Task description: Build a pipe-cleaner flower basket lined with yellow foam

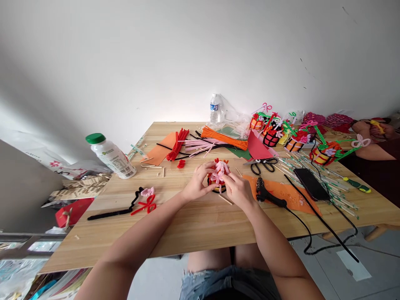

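Observation:
At the middle of the table, a small pipe-cleaner basket (pixel 213 181) in red, orange and black stands between my hands. A fuzzy pink pipe-cleaner bow (pixel 221 170) sits on its near side and top. My left hand (pixel 200 182) is curled around the basket's left side, fingertips at the bow. From the right, the fingers of my right hand (pixel 240 191) pinch the lower part of the bow. My fingers hide part of the basket. To the left lie a red pipe-cleaner bow (pixel 149 205), a pink curl (pixel 148 191) and a bent black pipe cleaner (pixel 117 213).
Right of my hands are a black glue gun (pixel 265 193) on orange paper, scissors (pixel 264 164) and a phone (pixel 311 184). Finished flower baskets (pixel 293 143) stand behind. Pipe-cleaner bundles (pixel 224 138) lie at the back, a white bottle (pixel 111 156) left. Another person's hands (pixel 375 130) show far right.

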### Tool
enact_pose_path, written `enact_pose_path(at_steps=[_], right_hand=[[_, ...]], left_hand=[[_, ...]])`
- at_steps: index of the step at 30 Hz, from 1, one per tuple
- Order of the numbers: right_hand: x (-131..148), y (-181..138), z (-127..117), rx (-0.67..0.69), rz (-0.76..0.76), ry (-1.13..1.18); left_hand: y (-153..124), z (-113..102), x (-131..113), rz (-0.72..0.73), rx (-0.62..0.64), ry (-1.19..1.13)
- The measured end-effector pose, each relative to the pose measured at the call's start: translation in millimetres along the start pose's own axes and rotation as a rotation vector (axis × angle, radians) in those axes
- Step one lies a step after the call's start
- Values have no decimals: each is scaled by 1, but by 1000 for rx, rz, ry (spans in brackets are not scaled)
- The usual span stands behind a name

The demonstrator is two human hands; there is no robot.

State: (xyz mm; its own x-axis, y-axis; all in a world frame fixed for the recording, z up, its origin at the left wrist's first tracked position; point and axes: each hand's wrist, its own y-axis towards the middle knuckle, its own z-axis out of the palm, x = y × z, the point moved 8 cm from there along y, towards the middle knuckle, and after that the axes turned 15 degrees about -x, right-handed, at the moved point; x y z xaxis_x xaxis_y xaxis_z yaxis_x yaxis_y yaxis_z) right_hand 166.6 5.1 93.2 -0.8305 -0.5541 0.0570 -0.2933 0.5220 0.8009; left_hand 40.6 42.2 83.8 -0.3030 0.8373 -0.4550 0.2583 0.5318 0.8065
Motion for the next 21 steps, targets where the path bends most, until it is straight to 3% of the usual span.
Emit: enact_pose_path(at_steps=[14, 21], right_hand=[[2, 2, 0, 9, 20, -18], [-10, 2, -7, -44, 154, 263]], left_hand=[[-2, 1, 3, -9, -3, -4], [-7, 2, 7, -22, -36, -16]])
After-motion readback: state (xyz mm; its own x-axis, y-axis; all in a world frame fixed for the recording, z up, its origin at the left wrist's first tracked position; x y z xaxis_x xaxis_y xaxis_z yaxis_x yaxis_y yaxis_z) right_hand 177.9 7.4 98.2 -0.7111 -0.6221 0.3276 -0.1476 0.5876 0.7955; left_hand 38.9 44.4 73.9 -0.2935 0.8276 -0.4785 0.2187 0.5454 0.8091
